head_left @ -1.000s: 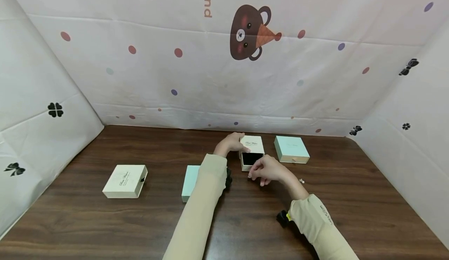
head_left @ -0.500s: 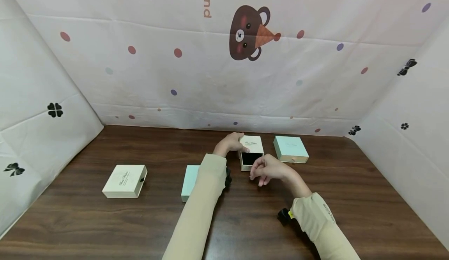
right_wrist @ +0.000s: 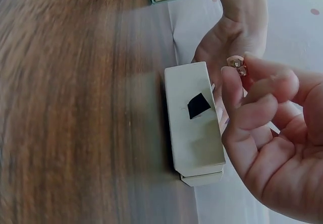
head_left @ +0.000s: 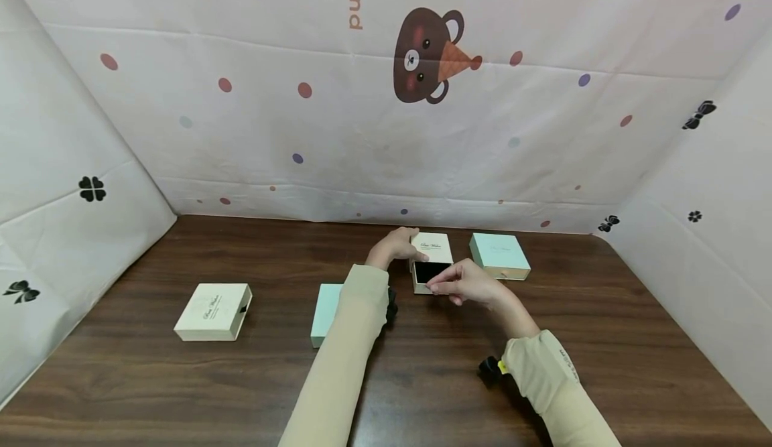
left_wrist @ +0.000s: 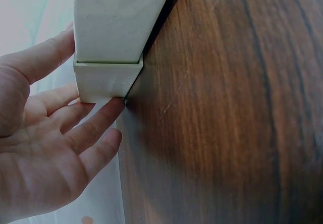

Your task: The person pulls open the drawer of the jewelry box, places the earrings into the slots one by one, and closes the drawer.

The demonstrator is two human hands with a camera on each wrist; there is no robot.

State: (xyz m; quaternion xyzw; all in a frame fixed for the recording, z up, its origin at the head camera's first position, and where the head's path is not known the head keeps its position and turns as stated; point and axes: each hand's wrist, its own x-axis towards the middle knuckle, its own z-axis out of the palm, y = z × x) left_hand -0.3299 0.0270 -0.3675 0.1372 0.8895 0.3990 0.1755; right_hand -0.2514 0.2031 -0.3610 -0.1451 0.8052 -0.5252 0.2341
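Observation:
A cream drawer-style jewelry box [head_left: 433,244] stands at the back of the table, its black-lined drawer [head_left: 427,271] pulled partly out towards me. My left hand [head_left: 398,247] holds this box from the left, thumb on top. In the left wrist view, fingers [left_wrist: 103,123] reach to the box's far end. Thumb and index finger of my right hand [head_left: 473,283] pinch a small gold-coloured piece of jewelry [right_wrist: 237,65] with clear stones. The fingertips are right at the drawer's front edge. In the right wrist view, the box's front shows a black pull tab [right_wrist: 198,106].
A light teal box [head_left: 499,256] stands at the back right. Another teal box [head_left: 326,313] is partly hidden by my left sleeve. Farther left lies a second cream box [head_left: 212,313]. A patterned cloth [head_left: 338,132] rises behind the brown wooden table [head_left: 422,387].
My right hand has risen a little with the jewelry, up to the drawer's edge. My left hand stays put. A small pale piece beside the right wrist is now out of sight.

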